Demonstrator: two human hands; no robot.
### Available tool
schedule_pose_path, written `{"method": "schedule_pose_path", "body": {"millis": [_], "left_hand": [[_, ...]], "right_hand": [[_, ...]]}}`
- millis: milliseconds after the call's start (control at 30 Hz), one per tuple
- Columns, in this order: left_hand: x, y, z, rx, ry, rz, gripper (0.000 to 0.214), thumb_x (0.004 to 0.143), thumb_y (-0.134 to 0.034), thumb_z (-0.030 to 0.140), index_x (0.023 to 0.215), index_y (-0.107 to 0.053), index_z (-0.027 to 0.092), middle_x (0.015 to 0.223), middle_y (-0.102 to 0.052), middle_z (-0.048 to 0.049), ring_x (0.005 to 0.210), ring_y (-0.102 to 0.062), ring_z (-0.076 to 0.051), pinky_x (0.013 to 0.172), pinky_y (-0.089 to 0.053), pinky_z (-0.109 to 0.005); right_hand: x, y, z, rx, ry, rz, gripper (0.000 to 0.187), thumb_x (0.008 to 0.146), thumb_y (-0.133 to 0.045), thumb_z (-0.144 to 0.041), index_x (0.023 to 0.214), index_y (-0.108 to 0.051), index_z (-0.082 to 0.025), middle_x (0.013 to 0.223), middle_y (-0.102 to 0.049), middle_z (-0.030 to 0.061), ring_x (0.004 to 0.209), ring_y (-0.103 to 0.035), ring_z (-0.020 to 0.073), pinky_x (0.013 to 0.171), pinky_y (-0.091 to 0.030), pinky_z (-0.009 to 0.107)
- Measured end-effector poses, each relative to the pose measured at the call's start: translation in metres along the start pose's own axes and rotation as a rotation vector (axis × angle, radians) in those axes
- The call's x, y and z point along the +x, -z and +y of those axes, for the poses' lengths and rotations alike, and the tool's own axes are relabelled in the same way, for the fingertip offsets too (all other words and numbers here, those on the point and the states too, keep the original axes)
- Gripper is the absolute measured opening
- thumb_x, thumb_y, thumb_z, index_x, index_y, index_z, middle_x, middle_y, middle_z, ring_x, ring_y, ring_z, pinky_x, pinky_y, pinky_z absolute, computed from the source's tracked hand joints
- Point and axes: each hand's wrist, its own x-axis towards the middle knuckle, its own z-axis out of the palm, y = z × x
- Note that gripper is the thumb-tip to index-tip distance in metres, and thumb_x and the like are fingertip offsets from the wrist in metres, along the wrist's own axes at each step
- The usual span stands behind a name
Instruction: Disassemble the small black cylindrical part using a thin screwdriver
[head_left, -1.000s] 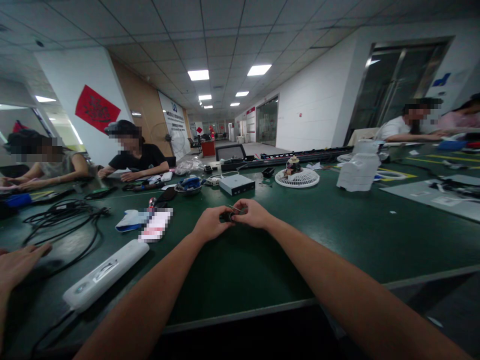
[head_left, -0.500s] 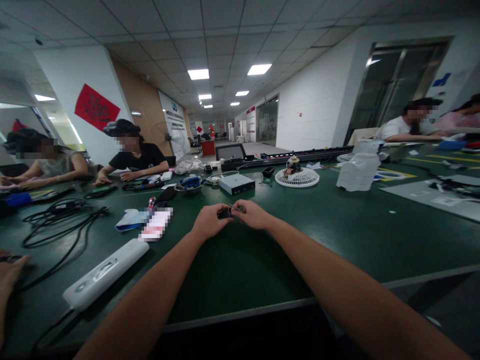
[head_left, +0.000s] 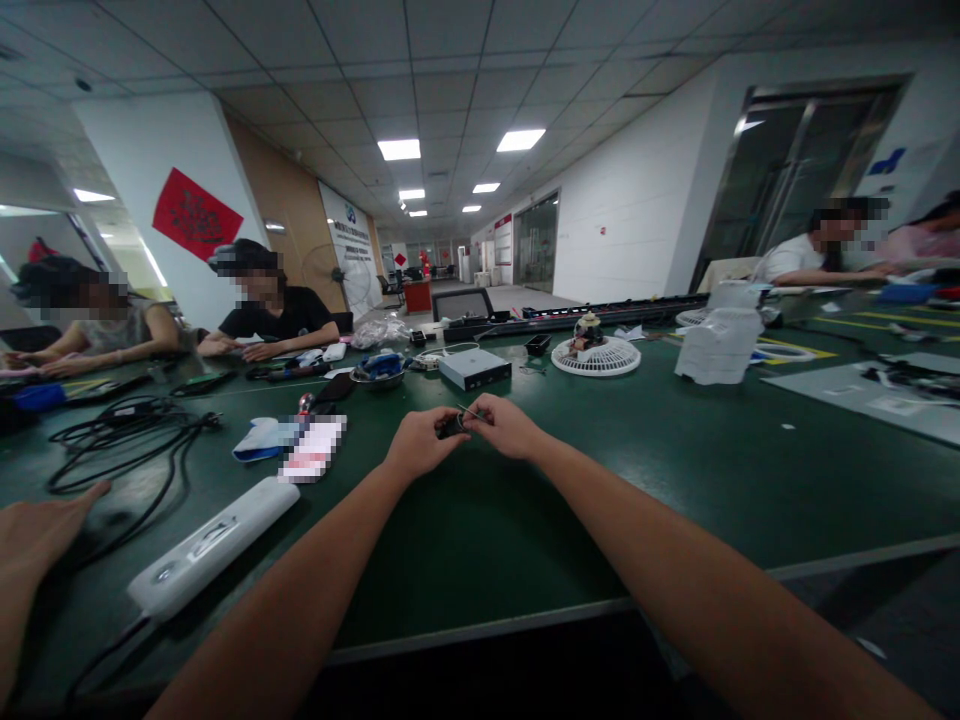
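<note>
Above the green table, my left hand (head_left: 420,440) is closed around a small black part (head_left: 451,427), too small and too covered by fingers to name. My right hand (head_left: 504,424) pinches a thin rod-like piece (head_left: 471,412) against that part; its kind does not show. The two hands nearly meet at the fingertips. Just beyond them lies a grey, box-shaped optical disc drive (head_left: 474,369) with a black front. Behind and left of it sits a bowl (head_left: 378,372) holding something blue.
On the left are a white power strip (head_left: 214,550), coiled black cables (head_left: 135,430) and another person's hand (head_left: 45,530). A white fan grille (head_left: 596,358) and a white plastic housing (head_left: 718,345) stand to the right. Several people sit around the table (head_left: 525,540).
The other person's hand at the left edge has reached farther in, toward the black cables. My own hands stay in nearly the same place, with the thin piece slightly shifted.
</note>
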Motion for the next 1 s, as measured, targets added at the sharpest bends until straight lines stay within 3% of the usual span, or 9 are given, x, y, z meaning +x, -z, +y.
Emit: {"method": "schedule_pose_path", "body": {"millis": [200, 300, 467, 533, 633, 767, 1000], "left_hand": [[-0.001, 0.001, -0.002, -0.006, -0.025, -0.031, 0.032, 0.075, -0.074, 0.028, 0.106, -0.070, 0.020, 0.094, -0.075, -0.0034, 0.085, -0.070, -0.020, 0.077, -0.053, -0.030], [-0.001, 0.001, -0.002, -0.005, -0.047, -0.040, 0.031, 0.076, -0.073, 0.027, 0.105, -0.070, 0.020, 0.094, -0.075, -0.0036, 0.085, -0.070, -0.020, 0.077, -0.053, -0.030], [-0.001, 0.002, 0.003, -0.008, -0.080, -0.025, 0.030, 0.075, -0.074, 0.025, 0.104, -0.069, 0.020, 0.092, -0.075, -0.0024, 0.083, -0.070, -0.019, 0.077, -0.053, -0.029], [-0.001, 0.003, 0.004, 0.002, -0.105, -0.048, 0.032, 0.074, -0.075, 0.023, 0.106, -0.070, 0.021, 0.095, -0.075, -0.0024, 0.086, -0.070, -0.020, 0.080, -0.052, -0.030], [-0.001, 0.003, 0.003, 0.044, -0.126, -0.058, 0.036, 0.073, -0.076, 0.021, 0.108, -0.070, 0.022, 0.100, -0.075, -0.0034, 0.092, -0.069, -0.022, 0.084, -0.051, -0.033], [-0.001, 0.001, 0.001, 0.066, -0.136, -0.054, 0.036, 0.072, -0.077, 0.021, 0.107, -0.070, 0.022, 0.100, -0.074, -0.0037, 0.092, -0.068, -0.023, 0.085, -0.051, -0.034], [-0.002, 0.001, 0.003, 0.118, -0.141, -0.133, 0.033, 0.071, -0.077, 0.024, 0.103, -0.071, 0.022, 0.097, -0.074, -0.0035, 0.089, -0.067, -0.022, 0.082, -0.051, -0.034]], "right_hand": [[0.000, 0.001, -0.001, 0.004, -0.048, -0.047, 0.011, 0.078, -0.067, -0.023, 0.083, -0.073, -0.014, 0.078, -0.066, 0.0022, 0.067, -0.055, 0.0125, 0.061, -0.040, 0.025], [0.001, -0.002, 0.003, 0.143, -0.124, -0.089, 0.012, 0.078, -0.068, -0.026, 0.080, -0.070, -0.014, 0.070, -0.065, 0.0003, 0.061, -0.055, 0.0114, 0.057, -0.041, 0.023], [0.001, -0.007, 0.004, 0.436, -0.255, -0.011, 0.024, 0.067, -0.075, -0.019, 0.082, -0.057, -0.016, 0.071, -0.060, -0.0033, 0.053, -0.054, 0.0088, 0.048, -0.044, 0.021], [0.000, -0.006, 0.002, 0.496, -0.303, -0.057, 0.025, 0.067, -0.075, -0.016, 0.082, -0.056, -0.016, 0.068, -0.060, -0.0041, 0.049, -0.053, 0.0076, 0.046, -0.044, 0.020], [-0.002, -0.002, -0.001, 0.507, -0.386, -0.138, 0.020, 0.069, -0.075, -0.017, 0.081, -0.059, -0.015, 0.064, -0.061, -0.0038, 0.044, -0.050, 0.0059, 0.039, -0.035, 0.017], [-0.003, 0.003, -0.002, 0.478, -0.479, -0.154, 0.020, 0.068, -0.077, -0.021, 0.079, -0.063, -0.016, 0.051, -0.055, -0.0059, 0.040, -0.046, 0.0062, 0.032, -0.019, 0.016], [-0.002, 0.000, 0.002, 0.401, -0.416, -0.124, 0.018, 0.061, -0.081, -0.014, 0.070, -0.065, -0.013, 0.057, -0.060, -0.0042, 0.043, -0.048, 0.0055, 0.041, -0.038, 0.018]]}}
